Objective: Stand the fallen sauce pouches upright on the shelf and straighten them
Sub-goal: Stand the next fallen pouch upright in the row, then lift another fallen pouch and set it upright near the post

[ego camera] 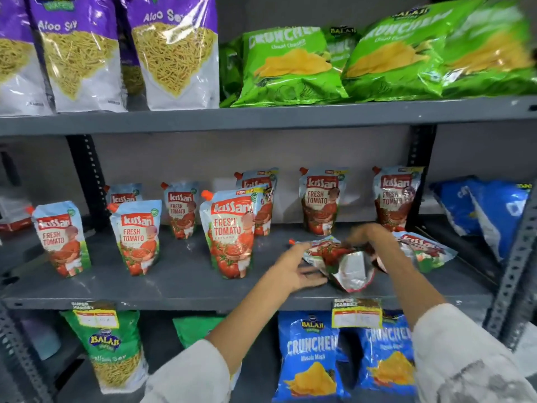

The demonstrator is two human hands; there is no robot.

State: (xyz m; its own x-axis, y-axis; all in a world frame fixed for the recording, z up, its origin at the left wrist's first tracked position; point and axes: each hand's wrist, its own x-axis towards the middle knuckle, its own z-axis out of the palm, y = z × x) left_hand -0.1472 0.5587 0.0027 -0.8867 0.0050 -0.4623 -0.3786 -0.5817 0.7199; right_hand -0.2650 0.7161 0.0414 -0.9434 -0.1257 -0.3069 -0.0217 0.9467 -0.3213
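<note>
Both hands grip one fallen Kissan ketchup pouch (337, 257) on the grey shelf (186, 286): left hand (293, 271) at its spout side, right hand (369, 237) over the top. Another fallen pouch (427, 248) lies just right. Upright pouches (232, 234) read "Fresh Tomato"; bare shelf lies left of the hands.

tilted ketchup pouch (340, 260), fallen pouch (427, 248), upright pouches (232, 234)

Grocery shop / supermarket aisle. Grey slotted-steel shelf (186, 289) stocked w/ rows of same-brand goods: Kissan tomato sauce pouches (231, 234) mid-frame, Aloo Sev packs (174, 53) upper left, green Crunchex chip bags (290, 65) upper right, blue ones (312, 356) at bottom. Yellow "Super Market" price tags (356, 313) clipped to shelf edge.
</note>
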